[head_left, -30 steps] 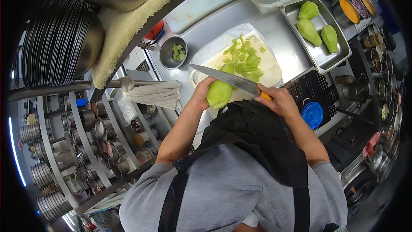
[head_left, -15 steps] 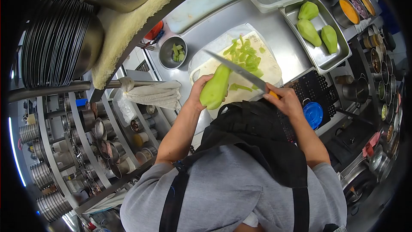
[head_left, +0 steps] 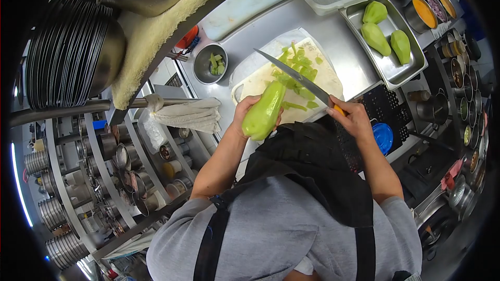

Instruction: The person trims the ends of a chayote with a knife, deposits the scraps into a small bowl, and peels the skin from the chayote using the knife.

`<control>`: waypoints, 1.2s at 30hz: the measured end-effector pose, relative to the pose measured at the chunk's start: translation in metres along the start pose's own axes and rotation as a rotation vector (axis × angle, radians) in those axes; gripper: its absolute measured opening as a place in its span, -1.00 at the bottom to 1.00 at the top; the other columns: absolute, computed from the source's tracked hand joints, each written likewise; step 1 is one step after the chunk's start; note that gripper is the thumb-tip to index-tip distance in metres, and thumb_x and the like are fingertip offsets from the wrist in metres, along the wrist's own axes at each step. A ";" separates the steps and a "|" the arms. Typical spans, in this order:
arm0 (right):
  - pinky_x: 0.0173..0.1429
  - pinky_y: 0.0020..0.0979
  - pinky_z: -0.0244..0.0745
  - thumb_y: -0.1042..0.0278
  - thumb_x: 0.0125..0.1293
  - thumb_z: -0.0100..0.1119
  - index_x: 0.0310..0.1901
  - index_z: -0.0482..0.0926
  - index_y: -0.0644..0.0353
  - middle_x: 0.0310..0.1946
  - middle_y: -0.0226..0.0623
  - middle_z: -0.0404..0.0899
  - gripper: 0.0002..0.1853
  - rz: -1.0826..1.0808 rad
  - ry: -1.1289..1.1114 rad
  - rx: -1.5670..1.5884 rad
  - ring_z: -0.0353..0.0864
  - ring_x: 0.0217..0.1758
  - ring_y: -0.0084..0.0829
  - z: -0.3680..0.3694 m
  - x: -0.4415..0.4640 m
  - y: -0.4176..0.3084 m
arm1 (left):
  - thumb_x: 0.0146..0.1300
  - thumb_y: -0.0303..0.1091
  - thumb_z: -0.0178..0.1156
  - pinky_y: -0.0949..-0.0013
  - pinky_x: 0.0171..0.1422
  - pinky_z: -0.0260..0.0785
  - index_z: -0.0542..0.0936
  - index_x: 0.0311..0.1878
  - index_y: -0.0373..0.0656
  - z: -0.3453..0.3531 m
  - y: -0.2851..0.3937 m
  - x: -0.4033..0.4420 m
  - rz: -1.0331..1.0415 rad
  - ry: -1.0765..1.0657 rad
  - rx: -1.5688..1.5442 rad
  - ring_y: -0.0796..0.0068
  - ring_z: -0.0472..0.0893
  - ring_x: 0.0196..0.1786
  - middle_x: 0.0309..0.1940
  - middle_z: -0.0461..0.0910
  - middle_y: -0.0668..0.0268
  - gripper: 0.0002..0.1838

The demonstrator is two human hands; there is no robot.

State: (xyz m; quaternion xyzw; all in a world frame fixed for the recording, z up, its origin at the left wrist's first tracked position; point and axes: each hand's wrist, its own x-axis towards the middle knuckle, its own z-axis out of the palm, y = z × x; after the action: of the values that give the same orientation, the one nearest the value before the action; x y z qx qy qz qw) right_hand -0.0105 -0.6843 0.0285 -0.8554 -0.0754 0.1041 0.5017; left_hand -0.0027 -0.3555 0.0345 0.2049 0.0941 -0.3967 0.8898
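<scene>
My left hand is wrapped round a pale green peeled vegetable, over the near left part of a cream cutting board. In my right hand is the yellow-orange handle of a large knife. Its blade points up and left above the board, apart from the vegetable. Green peelings are heaped on the board, with a few strips nearer me. Left of the board, a steel bowl holds green pieces.
A steel tray with three peeled green vegetables lies at the right, beside a white plastic basket. A marble-like slab lies behind. Stacked plates and a hanging cloth are left; a blue lid is right.
The vegetable in my left hand has turned and moved toward me, off the blade. My right hand has moved right and the knife blade has lifted and swung away.
</scene>
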 end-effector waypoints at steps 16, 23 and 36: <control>-0.13 -0.29 0.60 0.19 0.25 0.41 0.02 0.69 0.26 -0.30 -0.02 0.72 -0.61 -0.024 -0.088 -0.083 0.74 -0.26 -0.05 -0.012 -0.001 0.000 | 0.15 -0.09 0.19 0.19 -0.12 0.61 0.47 0.20 -0.46 0.014 0.040 -0.006 -0.038 0.168 0.494 0.12 0.69 -0.15 -0.07 0.63 -0.05 -0.33; -0.11 -0.25 0.61 0.19 0.22 0.42 0.04 0.68 0.25 -0.28 -0.03 0.72 -0.58 -0.220 -0.074 -0.072 0.74 -0.26 -0.05 -0.010 -0.002 -0.025 | 0.21 -0.25 0.20 0.34 0.10 0.56 0.48 0.25 -0.46 0.027 0.042 0.010 -0.015 0.250 0.741 0.28 0.68 0.02 0.05 0.64 0.02 -0.40; -0.09 -0.33 0.58 0.14 0.33 0.35 0.04 0.67 0.36 -0.29 -0.02 0.75 -0.57 0.138 0.034 -0.006 0.77 -0.27 -0.24 -0.012 -0.028 0.043 | 0.29 -0.17 0.23 0.36 0.03 0.59 0.44 0.33 -0.38 0.032 0.045 0.006 0.103 0.310 0.458 0.37 0.70 -0.06 0.03 0.65 0.12 -0.37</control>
State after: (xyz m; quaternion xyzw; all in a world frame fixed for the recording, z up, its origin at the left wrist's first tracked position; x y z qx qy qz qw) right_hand -0.0332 -0.7219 -0.0001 -0.8616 -0.0081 0.1236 0.4922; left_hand 0.0344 -0.3464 0.0739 0.4632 0.1264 -0.3260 0.8144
